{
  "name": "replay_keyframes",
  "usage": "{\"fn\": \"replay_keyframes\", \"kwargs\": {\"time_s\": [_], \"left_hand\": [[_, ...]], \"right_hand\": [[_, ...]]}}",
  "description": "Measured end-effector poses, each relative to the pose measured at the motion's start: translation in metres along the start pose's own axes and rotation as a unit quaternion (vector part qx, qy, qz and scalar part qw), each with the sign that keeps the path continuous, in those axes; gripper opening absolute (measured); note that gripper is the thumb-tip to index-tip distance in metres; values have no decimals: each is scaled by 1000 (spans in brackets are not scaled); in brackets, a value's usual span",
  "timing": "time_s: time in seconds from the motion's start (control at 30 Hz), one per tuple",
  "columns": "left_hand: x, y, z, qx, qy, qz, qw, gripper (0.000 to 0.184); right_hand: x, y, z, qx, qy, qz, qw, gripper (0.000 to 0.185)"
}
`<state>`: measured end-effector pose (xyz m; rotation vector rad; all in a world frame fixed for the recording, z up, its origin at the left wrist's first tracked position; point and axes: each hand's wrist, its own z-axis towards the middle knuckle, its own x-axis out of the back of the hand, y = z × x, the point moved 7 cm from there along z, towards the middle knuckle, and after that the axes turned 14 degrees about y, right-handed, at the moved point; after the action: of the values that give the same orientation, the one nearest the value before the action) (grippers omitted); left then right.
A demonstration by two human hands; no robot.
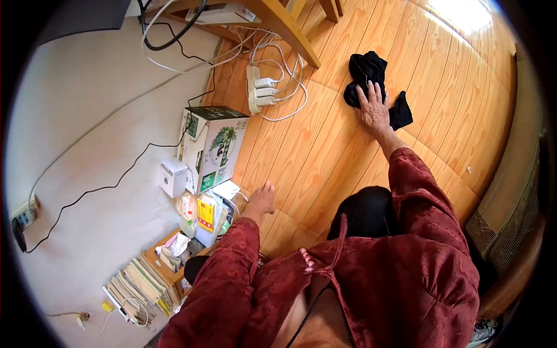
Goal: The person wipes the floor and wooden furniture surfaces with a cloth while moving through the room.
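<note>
My right hand (pixel 374 110) lies flat with its fingers spread on a crumpled black cloth (pixel 368 65) on the floor. A smaller piece of black fabric (pixel 401 110) sticks out on the right side of this hand; whether the two pieces join under it I cannot tell. Lower on the left, my left hand (pixel 262 200) rests on the wood-patterned floor with nothing visible in it, its fingers partly seen. Beside it are some white papers (pixel 226 189) and a white and green carton (pixel 219 148).
A white power strip (pixel 253 90) with several plugs and looping cables lies near a wooden table leg (pixel 290 35). Along the wall stand a small white box (pixel 173 177), a yellow packet (pixel 205 214) and stacked papers (pixel 139 290). A sofa (pixel 510 191) borders the right.
</note>
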<state>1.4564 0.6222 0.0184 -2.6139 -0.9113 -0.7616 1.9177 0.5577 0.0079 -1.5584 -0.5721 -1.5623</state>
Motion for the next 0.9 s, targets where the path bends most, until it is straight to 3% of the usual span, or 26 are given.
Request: {"fn": "replay_keyframes", "kwargs": {"time_s": [0.07, 0.17, 0.27, 0.33, 0.4, 0.53, 0.67, 0.7, 0.9], "left_hand": [[22, 14, 16, -1, -62, -14, 998, 87], [89, 25, 35, 31, 101, -104, 989, 84], [155, 12, 51, 42, 293, -194, 935, 87], [205, 3, 55, 99, 328, -231, 910, 92], [238, -18, 86, 78, 401, -289, 866, 95], [265, -52, 145, 125, 518, -332, 778, 96], [280, -52, 156, 160, 462, -365, 792, 112], [277, -50, 169, 168, 404, -352, 827, 125], [280, -30, 170, 230, 366, -280, 857, 135]], "right_hand": [[-1, 2, -1, 4, 7, 7, 1000, 63], [2, 1, -1, 4, -1, 0, 1000, 64], [0, 2, -1, 16, -15, -5, 1000, 66], [6, 1, -1, 25, -29, -10, 999, 67], [1, 6, -4, 40, -24, -8, 999, 68], [-1, 4, -4, 33, -8, -4, 999, 71], [1, 1, -4, 23, 10, -7, 1000, 72], [3, 0, -5, 18, 30, 2, 999, 71], [-1, 3, -6, -3, 28, -4, 1000, 71]]}}
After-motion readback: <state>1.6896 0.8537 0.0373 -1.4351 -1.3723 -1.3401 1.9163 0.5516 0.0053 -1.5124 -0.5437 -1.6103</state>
